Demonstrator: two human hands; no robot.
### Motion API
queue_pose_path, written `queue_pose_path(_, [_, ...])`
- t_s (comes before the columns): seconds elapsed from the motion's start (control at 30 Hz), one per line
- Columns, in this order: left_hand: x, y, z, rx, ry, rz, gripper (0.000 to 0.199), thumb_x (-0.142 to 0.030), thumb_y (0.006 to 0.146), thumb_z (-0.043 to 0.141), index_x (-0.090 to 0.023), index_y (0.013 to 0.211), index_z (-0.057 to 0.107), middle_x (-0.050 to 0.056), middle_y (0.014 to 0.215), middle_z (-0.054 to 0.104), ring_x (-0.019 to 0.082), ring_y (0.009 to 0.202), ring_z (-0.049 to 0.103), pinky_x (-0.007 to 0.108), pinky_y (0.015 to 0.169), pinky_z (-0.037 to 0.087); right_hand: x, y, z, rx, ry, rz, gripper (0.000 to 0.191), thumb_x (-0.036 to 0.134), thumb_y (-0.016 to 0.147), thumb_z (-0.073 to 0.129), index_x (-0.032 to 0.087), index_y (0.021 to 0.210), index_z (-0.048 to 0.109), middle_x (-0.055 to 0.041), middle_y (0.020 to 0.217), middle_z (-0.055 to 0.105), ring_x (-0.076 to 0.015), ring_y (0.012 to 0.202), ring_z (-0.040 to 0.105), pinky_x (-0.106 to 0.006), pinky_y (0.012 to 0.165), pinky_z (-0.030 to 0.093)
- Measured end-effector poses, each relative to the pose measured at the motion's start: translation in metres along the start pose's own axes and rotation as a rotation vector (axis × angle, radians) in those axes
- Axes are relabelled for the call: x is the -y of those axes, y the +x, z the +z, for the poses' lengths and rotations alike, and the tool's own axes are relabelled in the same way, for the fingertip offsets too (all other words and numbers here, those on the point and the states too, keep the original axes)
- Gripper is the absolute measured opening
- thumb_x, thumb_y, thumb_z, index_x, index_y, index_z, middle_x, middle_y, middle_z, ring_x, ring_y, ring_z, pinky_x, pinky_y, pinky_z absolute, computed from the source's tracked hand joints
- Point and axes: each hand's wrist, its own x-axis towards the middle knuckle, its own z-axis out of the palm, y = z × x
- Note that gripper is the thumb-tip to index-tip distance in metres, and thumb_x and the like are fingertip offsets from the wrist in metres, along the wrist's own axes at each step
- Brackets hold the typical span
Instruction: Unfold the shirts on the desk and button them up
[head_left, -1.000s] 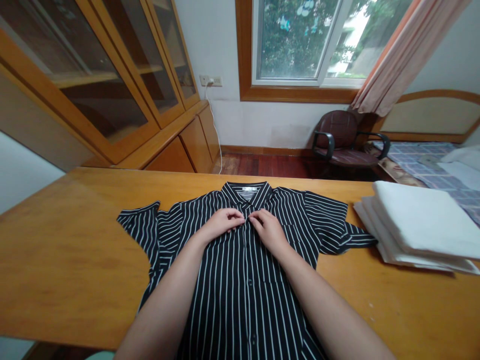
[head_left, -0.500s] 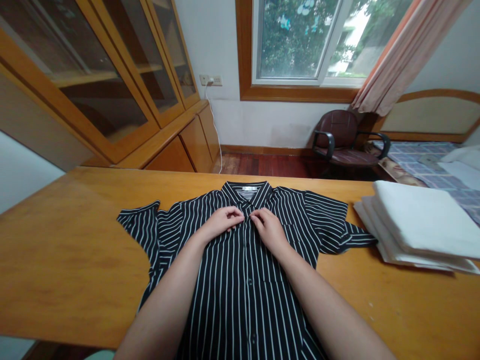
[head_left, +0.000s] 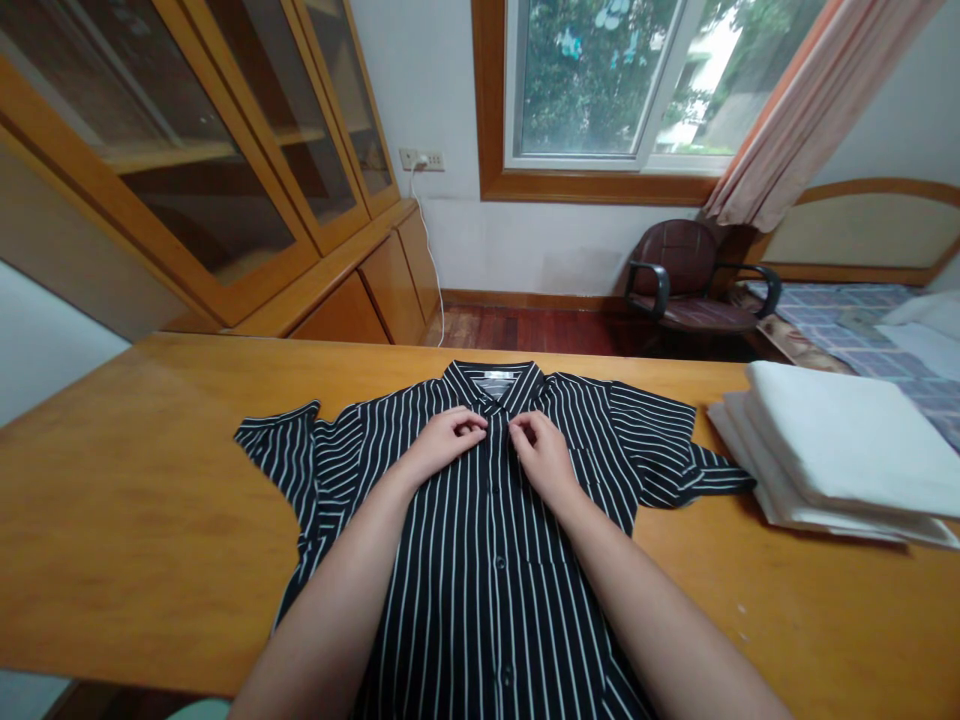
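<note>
A black shirt with white stripes point(head_left: 450, 560) lies front up on the wooden table point(head_left: 150, 500), its collar point(head_left: 491, 388) toward the far edge and its sleeves spread to both sides. My left hand point(head_left: 450, 438) rests on the chest just left of the button strip, fingers curled and thumb close to the fingertips. On the other side of the strip is my right hand point(head_left: 541, 452), its fingers bent in a pinch over the cloth. Whatever lies between the fingertips of either hand is too small to tell. Buttons show lower down the strip.
White folded cloths point(head_left: 847, 440) are stacked on the table's right side, touching the right cuff. Beyond the table stand a glass-door cabinet point(head_left: 337, 250) at left, a dark red armchair point(head_left: 682, 275) and a bed point(head_left: 840, 320) at right, with a window above.
My right hand has moved slightly right, away from the button strip, and my left hand slightly left, so the gap between them is wider. The shirt lies as before.
</note>
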Motion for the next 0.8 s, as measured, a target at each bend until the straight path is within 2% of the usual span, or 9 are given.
queue_pose_path(0.1, [0.006,0.002,0.001,-0.058,0.120,0.096,0.018,-0.032,0.087,0.063,-0.020,0.096,0.073,0.004,0.097,0.064,0.019,0.090,0.061,0.035,0.086,0.050,0.000,-0.001,0.001,0.070,-0.044,-0.026,0.011,0.021,0.091,0.056,0.022,0.088,0.067,-0.0030,0.088,0.065,-0.0182,0.081,0.061,-0.030,0.076,0.049])
queue_pose_path(0.27, [0.013,0.000,0.003,-0.096,0.341,0.220,0.019,-0.027,0.086,0.066,-0.023,0.103,0.072,0.005,0.110,0.061,0.025,0.112,0.050,0.044,0.104,0.041,-0.001,-0.004,0.003,0.185,-0.231,-0.124,0.014,0.026,0.089,0.066,0.027,0.101,0.073,-0.0043,0.098,0.063,-0.0224,0.097,0.057,-0.038,0.090,0.047])
queue_pose_path(0.47, [0.013,-0.001,0.003,-0.100,0.416,0.246,0.020,-0.031,0.088,0.067,-0.023,0.107,0.072,0.006,0.115,0.058,0.026,0.113,0.046,0.045,0.105,0.040,-0.001,-0.007,0.002,0.253,-0.372,-0.177,0.027,0.032,0.089,0.069,0.029,0.115,0.073,-0.0075,0.107,0.061,-0.0259,0.100,0.054,-0.044,0.090,0.048])
queue_pose_path(0.8, [0.016,0.001,0.004,-0.089,0.419,0.233,0.012,-0.029,0.089,0.067,-0.025,0.099,0.071,0.003,0.112,0.057,0.024,0.112,0.047,0.045,0.104,0.041,-0.001,-0.005,0.001,0.217,-0.395,-0.104,0.012,0.030,0.088,0.071,0.026,0.099,0.074,-0.0049,0.098,0.062,-0.0235,0.098,0.055,-0.039,0.090,0.046])
